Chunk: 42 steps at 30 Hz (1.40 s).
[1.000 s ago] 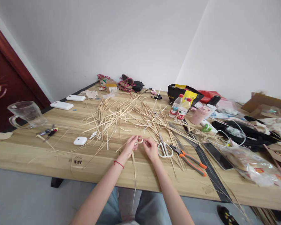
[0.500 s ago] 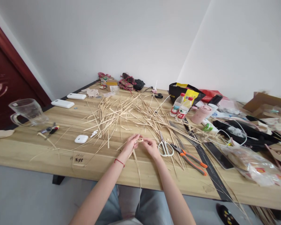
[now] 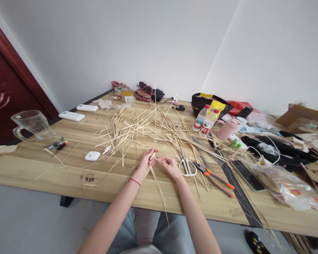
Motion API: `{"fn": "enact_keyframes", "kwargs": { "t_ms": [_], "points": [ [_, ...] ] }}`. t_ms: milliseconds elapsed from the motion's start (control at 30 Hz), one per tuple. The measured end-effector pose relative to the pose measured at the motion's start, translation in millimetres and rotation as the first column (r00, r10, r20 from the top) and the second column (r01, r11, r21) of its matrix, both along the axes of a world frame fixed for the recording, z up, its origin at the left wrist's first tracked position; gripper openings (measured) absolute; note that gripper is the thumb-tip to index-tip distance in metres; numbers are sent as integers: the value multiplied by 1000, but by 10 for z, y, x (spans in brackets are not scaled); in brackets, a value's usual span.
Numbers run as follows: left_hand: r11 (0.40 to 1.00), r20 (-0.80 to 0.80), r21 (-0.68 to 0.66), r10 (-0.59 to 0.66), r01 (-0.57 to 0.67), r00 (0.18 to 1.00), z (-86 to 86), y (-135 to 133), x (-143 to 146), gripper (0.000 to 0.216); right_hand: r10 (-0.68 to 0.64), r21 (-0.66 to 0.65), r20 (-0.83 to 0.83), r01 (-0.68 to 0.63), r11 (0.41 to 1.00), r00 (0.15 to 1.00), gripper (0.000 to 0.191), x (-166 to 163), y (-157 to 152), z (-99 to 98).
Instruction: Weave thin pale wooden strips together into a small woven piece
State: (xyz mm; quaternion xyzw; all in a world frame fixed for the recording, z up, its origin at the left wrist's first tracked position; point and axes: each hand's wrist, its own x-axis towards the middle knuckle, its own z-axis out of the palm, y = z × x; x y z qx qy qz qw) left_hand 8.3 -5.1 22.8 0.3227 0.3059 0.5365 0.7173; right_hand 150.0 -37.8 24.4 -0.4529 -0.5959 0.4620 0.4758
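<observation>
Straw strip (image 3: 158, 188) is pinched at the fingertips of the left hand (image 3: 145, 163) and the right hand (image 3: 171, 165), over the near edge of the pale wooden counter (image 3: 42, 173). Its lower end trails off the edge. A loose straw pile (image 3: 132, 130) spreads behind, with scissors (image 3: 187, 166) and pliers (image 3: 214, 178) just right. White walls (image 3: 148, 42) meet in a corner, and a dark red door (image 3: 0, 95) stands left.
</observation>
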Motion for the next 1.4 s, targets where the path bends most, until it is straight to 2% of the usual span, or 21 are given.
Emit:
{"fn": "enact_keyframes", "kwargs": {
  "t_ms": [233,433,667,767,933,1133,1267,1400],
  "points": [
    [998,-40,64,-3,6,999,39,-19,-20,30,-2,-14,-39,2,1000,999,31,7,7,-12],
    [988,7,68,141,-141,990,70,5,-54,28,-59,-14,-33,59,998,998,34,55,-15,18],
    [988,34,109,106,-109,994,28,24,-56,26,-35,28,-17,35,999,999,25,95,48,-48],
    [983,-62,140,132,-122,989,13,6,-33,27,-13,11,-19,13,1000,1000,21,90,62,-77],
    [984,-252,152,128,-91,959,2,-55,28,30,55,-75,-104,-63,995,993,31,29,39,-78],
    [982,-213,158,135,-103,968,-40,-51,53,23,-81,22,-42,82,996,996,27,19,62,-111],
    [993,-140,80,95,-84,986,-71,3,21,25,-87,40,-17,87,995,996,28,38,66,-113],
    [980,-166,148,157,-133,973,-46,61,-33,26,-96,9,-66,97,995,993,28,60,81,-107]
  ]
}}
